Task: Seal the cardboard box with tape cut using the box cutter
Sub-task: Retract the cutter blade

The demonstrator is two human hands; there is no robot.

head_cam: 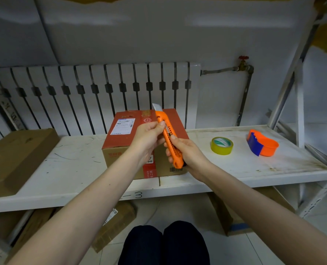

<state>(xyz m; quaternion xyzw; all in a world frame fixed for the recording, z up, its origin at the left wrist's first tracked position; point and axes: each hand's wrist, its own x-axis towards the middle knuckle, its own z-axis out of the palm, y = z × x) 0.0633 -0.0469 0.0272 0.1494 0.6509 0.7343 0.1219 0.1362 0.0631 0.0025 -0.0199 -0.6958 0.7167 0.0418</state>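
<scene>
**Orange cutter in both hands, blade out, tape not yet pulled**

Orange plastic is filling the middle of the view: the box cutter (169, 137) is being held up above the cardboard box (139, 140), its blade (156, 107) showing past the far tip and pointing up and away. The right hand (185, 153) is wrapping its fingers closed around the lower part of the handle, thumb lying along the slider side. The left hand (149, 136) is pinching the upper body of the cutter between thumb and curled fingers, close to the blade end. The box is sitting on the white shelf (235, 169), in the middle, its red top flaps lying shut.

This is looking like the tool-readying step, with the blade being set or checked; whether the slider is locked cannot be told. No tape is lying across the box seam as far as can be seen. The next move is probably calling for one hand to let go and reach right for the yellow tape roll (221, 145), which is resting flat on the shelf well apart from the box.

Farther right an orange tape dispenser (262, 143) is lying near the shelf's edge. A flat brown carton (15, 159) is occupying the left end. Nothing is standing between box and roll; the bare blade near the left fingers is the main hazard.
</scene>
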